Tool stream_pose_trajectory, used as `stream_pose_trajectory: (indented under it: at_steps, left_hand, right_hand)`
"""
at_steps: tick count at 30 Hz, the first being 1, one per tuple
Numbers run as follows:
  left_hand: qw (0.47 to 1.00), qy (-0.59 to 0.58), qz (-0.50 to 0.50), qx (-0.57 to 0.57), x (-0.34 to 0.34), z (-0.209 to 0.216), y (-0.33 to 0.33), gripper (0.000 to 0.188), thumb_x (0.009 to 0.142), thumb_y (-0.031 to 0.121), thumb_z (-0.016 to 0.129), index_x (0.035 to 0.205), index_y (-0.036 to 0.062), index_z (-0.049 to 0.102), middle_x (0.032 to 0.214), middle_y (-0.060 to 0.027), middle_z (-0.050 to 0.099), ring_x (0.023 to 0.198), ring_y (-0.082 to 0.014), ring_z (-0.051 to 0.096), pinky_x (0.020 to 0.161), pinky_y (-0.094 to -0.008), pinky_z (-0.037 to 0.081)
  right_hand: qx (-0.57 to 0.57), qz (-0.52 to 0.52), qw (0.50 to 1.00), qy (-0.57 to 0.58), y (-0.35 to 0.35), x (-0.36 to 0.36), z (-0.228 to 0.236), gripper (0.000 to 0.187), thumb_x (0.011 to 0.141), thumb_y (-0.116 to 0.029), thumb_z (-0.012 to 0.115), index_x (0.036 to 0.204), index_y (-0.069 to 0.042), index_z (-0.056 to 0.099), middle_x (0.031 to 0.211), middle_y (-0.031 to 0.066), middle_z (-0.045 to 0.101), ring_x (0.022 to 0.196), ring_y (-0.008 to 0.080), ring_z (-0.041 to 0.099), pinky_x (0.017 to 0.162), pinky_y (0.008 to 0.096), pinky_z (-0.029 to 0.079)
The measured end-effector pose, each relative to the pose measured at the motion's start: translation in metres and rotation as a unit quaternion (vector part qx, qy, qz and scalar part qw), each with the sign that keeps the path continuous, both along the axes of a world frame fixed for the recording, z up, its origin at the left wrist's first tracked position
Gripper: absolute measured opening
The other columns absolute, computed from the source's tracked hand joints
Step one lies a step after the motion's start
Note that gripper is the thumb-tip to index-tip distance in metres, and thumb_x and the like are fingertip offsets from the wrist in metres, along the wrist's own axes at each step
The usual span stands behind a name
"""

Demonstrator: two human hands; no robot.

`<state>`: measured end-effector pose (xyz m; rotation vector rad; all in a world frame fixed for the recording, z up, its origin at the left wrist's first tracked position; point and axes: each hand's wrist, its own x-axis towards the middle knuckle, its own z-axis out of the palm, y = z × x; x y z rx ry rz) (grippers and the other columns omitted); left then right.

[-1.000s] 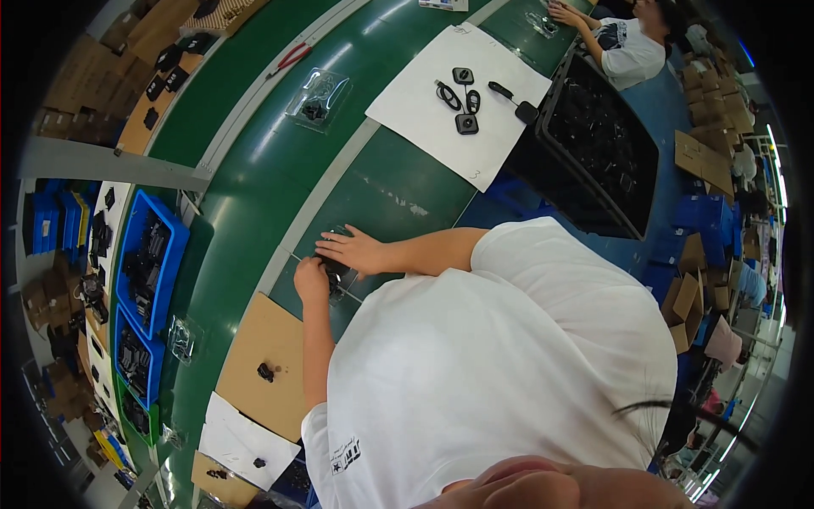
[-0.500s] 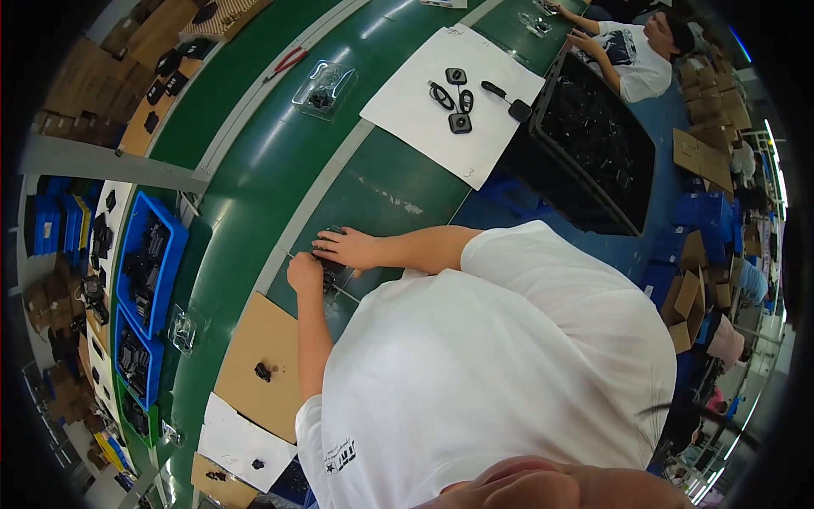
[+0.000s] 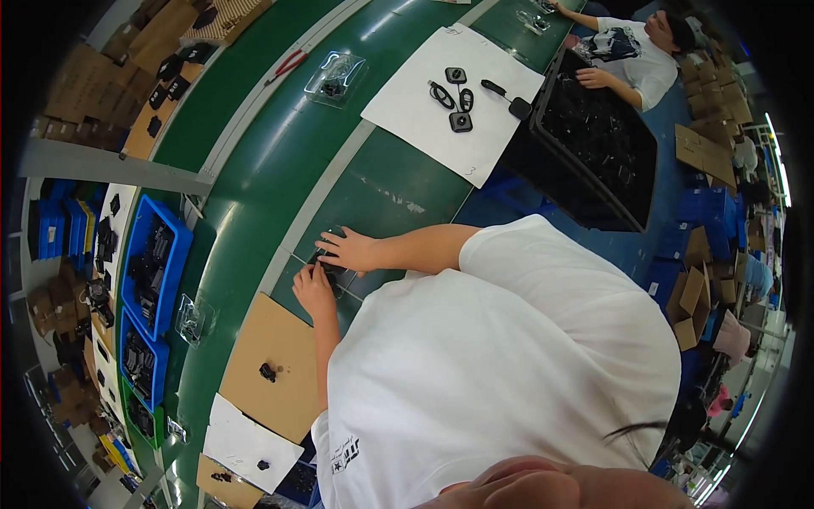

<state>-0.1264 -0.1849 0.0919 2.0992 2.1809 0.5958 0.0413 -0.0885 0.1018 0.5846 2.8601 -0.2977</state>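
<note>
Head view: dark, half-hidden object (image 3: pixel 334 269)

The right hand (image 3: pixel 351 252) and left hand (image 3: pixel 315 288) mostly hide a dark piece (image 3: pixel 332 269); beyond their fingers (image 3: pixel 331 240), the black part (image 3: pixel 333 87) in a clear blister tray (image 3: pixel 349 66) is too small to identify, as are pieces (image 3: pixel 593 127) in the black crate (image 3: pixel 572 174) farther right

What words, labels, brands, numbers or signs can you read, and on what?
White sheet under the black devices: handwritten corner marks, not copied out.
Wearer's white shirt: printed lettering, not copied out; its finer line is too small to read.
Blue crate, right: white label, too small to read.
</note>
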Motion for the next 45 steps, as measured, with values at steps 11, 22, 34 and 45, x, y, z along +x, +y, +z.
stream_pose_trajectory:
  at_steps: [11,22,34,45]
  left_hand:
    - [0.994,-0.008,0.018,0.111,-0.016,-0.008,-0.013,0.026,0.085,0.008,0.068,0.111,0.0049,0.069,0.115,-0.0087,0.064,0.100,-0.0261,0.061,0.087,-0.0370,0.047]
    - [0.958,-0.261,0.098,-0.062,-0.021,0.009,0.011,0.018,0.087,0.012,0.061,0.098,0.0000,0.070,0.094,-0.0128,0.067,0.078,-0.0300,0.061,0.070,-0.0386,0.048]
    - [0.978,0.166,-0.023,-0.123,-0.024,0.013,0.014,0.019,0.082,0.014,0.066,0.094,0.0000,0.069,0.083,-0.0076,0.068,0.075,-0.0258,0.062,0.069,-0.0332,0.051]
    - [0.957,-0.235,0.155,-0.072,-0.048,0.018,-0.017,0.023,0.080,0.006,0.063,0.101,0.0065,0.072,0.101,-0.0067,0.072,0.094,-0.0229,0.067,0.077,-0.0325,0.051]
  right_hand:
    - [0.023,-0.009,1.000,-0.014,-0.004,0.001,0.003,0.100,0.065,-0.042,0.085,0.147,-0.013,0.037,0.156,0.0197,0.023,0.143,0.0385,0.022,0.104,0.0568,0.037]
    - [0.077,-0.046,0.990,0.111,0.000,0.005,0.009,0.089,0.058,-0.028,0.084,0.136,-0.015,0.045,0.144,0.0138,0.038,0.135,0.0331,0.035,0.092,0.0471,0.045]
    - [0.013,-0.024,1.000,-0.008,-0.006,-0.008,0.012,0.104,0.062,-0.033,0.088,0.148,-0.012,0.034,0.156,0.0175,0.021,0.145,0.0366,0.019,0.107,0.0525,0.036]
    - [-0.021,-0.007,0.999,-0.025,0.001,0.000,0.022,0.104,0.066,-0.038,0.086,0.151,-0.012,0.030,0.157,0.0192,0.019,0.146,0.0371,0.016,0.109,0.0562,0.032]
